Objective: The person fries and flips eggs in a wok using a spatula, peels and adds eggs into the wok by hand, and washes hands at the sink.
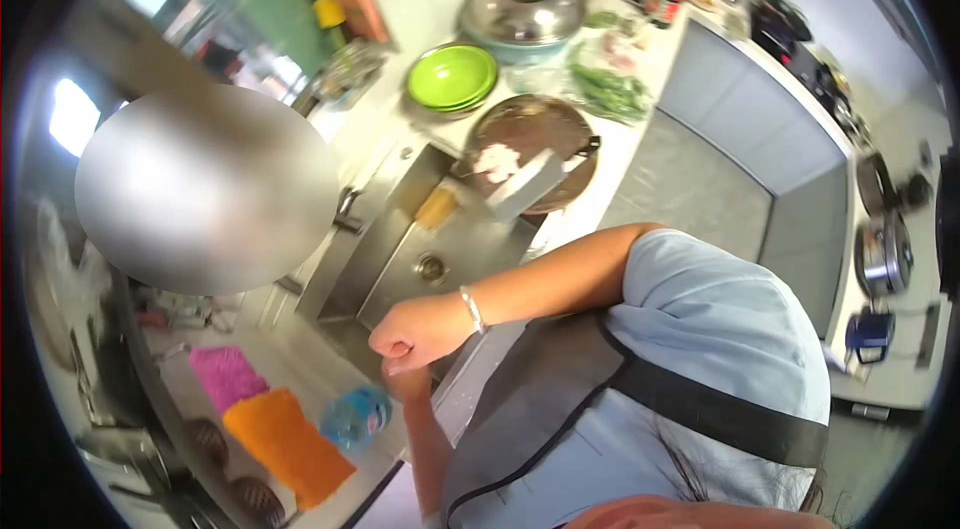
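My right hand (425, 331), with a bracelet on the wrist, is closed into a fist above the sink (385, 274). Against it, just below, is my left hand (405, 384); its fingers are mostly hidden behind the right one. What the right fingers wrap round, if anything, is not visible. A yellow sponge (436, 208) lies at the far side of the basin, beyond the drain (430, 269). Close to my left forearm, a clear blue-tinted plastic bottle (355, 417) lies on the counter.
A cleaver (528, 185) rests on a round chopping board (545, 134) with white pieces. Green plates (452, 76), a lidded pan (523, 9) and bagged greens (607, 84) stand behind. Orange (285, 444) and pink cloths (228, 379) lie left. A faucet (347, 211) borders the sink.
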`<state>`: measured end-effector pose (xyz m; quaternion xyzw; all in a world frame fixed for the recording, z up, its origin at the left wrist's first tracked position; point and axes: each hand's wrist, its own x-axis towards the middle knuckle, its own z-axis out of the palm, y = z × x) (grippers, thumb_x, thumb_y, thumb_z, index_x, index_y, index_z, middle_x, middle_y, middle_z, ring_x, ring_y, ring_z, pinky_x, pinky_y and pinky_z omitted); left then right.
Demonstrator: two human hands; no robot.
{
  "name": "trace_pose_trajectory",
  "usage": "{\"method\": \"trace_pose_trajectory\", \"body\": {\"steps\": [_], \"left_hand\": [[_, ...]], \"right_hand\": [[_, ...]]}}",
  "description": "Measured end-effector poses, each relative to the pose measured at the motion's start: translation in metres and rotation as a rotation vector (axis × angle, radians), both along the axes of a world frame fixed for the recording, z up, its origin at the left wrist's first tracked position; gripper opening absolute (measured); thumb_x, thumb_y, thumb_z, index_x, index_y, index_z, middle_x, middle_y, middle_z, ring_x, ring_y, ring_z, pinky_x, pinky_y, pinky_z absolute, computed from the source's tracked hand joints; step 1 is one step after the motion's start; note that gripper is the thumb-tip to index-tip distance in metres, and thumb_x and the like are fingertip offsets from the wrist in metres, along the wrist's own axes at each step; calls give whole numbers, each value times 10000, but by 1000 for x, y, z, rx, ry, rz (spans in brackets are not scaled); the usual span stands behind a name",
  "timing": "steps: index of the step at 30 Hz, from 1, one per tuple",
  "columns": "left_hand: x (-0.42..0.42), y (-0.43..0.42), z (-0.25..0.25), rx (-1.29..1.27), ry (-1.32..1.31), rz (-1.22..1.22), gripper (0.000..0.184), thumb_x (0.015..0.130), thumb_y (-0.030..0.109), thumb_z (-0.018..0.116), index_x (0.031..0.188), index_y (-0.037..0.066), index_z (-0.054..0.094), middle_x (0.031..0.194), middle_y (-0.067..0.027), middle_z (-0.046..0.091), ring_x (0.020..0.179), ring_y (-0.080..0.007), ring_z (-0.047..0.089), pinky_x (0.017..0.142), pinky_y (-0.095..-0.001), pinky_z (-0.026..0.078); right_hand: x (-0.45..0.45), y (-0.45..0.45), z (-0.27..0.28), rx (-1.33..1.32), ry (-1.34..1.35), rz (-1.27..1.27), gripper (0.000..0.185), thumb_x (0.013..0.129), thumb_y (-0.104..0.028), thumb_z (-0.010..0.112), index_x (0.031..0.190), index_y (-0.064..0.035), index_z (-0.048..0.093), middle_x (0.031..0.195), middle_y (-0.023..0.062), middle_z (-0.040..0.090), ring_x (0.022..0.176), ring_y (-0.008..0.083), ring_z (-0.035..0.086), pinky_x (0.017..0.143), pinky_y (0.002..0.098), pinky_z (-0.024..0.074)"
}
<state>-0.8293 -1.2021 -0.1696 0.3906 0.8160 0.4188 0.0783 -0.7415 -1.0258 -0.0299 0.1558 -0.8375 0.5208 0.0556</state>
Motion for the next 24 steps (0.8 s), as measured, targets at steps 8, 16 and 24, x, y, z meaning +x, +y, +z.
{"method": "trace_pose_trajectory", "body": {"steps": [8, 16, 24], "left_hand": [[30, 29, 104, -637, -131, -572, 615, 759, 173, 765, 1299, 29, 510, 1304, -190, 531, 1193, -301, 518, 1007, -396, 385], [109, 201, 92, -491, -764, -688, 537, 861, 224, 695, 1318, 11, 510, 1157, -119, 626, 1061, -238, 609, 945, -360, 456], [326, 441, 82, -512, 94, -1116, 612, 834, 334, 678, 1327, 21, 493, 1178, -220, 599, 1070, -340, 588, 909, -381, 464]], "right_hand": [[95, 72, 14, 98, -8, 383, 587, 833, -229, 699, 1297, 37, 457, 1238, 250, 546, 1145, 330, 553, 972, 413, 446], [268, 216, 15, 318, -16, -399, 368, 868, -296, 663, 1130, -48, 588, 876, 101, 671, 852, 263, 647, 723, 375, 489], [525, 351, -69, 192, -444, -895, 303, 836, -260, 648, 1045, -41, 627, 948, 131, 680, 868, 271, 653, 750, 374, 496]]}}
